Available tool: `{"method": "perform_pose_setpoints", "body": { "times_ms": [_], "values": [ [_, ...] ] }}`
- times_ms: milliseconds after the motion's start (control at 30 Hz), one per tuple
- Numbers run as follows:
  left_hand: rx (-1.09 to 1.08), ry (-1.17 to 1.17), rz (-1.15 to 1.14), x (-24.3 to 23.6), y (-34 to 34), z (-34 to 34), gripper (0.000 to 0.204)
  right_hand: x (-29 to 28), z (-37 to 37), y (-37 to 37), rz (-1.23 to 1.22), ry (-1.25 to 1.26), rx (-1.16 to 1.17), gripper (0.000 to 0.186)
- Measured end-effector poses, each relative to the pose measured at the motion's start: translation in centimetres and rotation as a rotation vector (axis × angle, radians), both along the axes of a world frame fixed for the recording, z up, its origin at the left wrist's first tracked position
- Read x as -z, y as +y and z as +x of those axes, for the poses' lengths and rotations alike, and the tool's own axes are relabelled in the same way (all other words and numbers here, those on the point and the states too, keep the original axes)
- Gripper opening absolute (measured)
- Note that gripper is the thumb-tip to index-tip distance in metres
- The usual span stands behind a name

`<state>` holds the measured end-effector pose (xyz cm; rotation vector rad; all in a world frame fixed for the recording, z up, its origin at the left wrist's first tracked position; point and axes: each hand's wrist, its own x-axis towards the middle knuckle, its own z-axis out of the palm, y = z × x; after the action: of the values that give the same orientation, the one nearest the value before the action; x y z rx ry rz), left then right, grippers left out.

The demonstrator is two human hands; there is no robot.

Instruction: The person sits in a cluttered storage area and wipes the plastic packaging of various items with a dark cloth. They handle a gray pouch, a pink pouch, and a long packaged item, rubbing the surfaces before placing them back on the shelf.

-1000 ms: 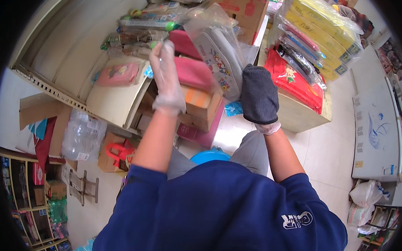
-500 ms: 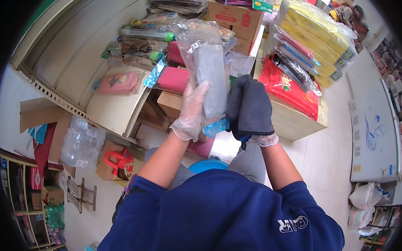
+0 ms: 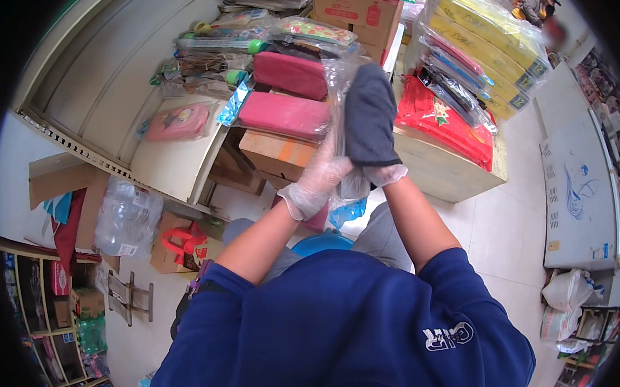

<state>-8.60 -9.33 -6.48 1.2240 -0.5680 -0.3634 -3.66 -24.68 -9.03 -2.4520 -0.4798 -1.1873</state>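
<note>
My left hand [image 3: 319, 181], in a clear plastic glove, grips a slim pouch in a clear plastic bag [image 3: 337, 84], now nearly edge-on, with a blue strip at its lower end. A dark grey cloth [image 3: 372, 117] covers my right hand [image 3: 387, 175] and lies against the pouch's right side. Only the gloved wrist shows there; the fingers are hidden under the cloth. Just left of the pouch, a pink pencil case [image 3: 284, 115] and a darker red one [image 3: 289, 75] lie on the stacked goods.
Another pink case [image 3: 178, 121] lies on the cream shelf [image 3: 166, 161]. Bagged goods and a cardboard box [image 3: 359, 12] stand behind. At right are red packages [image 3: 437, 123] and yellow packs [image 3: 482, 42] on a counter. A blue stool [image 3: 322, 242] is between my legs.
The pouch has turned from its broad grey face to nearly edge-on. My right hand has brought the cloth left and up against it; my left hand is slightly lower and farther right.
</note>
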Motion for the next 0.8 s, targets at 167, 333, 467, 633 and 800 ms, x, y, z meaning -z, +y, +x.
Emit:
{"method": "perform_pose_setpoints", "body": {
  "times_ms": [167, 333, 467, 633, 800],
  "values": [
    [0.055, 0.000, -0.031, -1.1, -0.1, -0.7, 0.086, 3.5, 2.6, -4.1, 0.397, 0.035, -0.040, 0.049],
    [0.095, 0.031, -0.040, -0.6, 1.3, 0.3, 0.083, 3.1, 0.4, -5.0, 0.277, 0.143, -0.031, 0.052],
    [0.022, 0.091, -0.110, -0.8, 1.4, 3.6, 0.068, 1.7, -1.1, -3.5, 0.302, 0.210, -0.016, 0.049],
    [-0.043, 0.110, -0.153, -1.8, 1.6, 5.6, 0.060, -2.6, -2.4, -0.9, -0.043, 0.269, 0.185, 0.047],
    [-0.211, 0.119, -0.187, -3.0, 0.6, 3.1, 0.052, -1.9, -1.1, -0.1, 0.126, 0.213, 0.197, 0.030]
  ]
}}
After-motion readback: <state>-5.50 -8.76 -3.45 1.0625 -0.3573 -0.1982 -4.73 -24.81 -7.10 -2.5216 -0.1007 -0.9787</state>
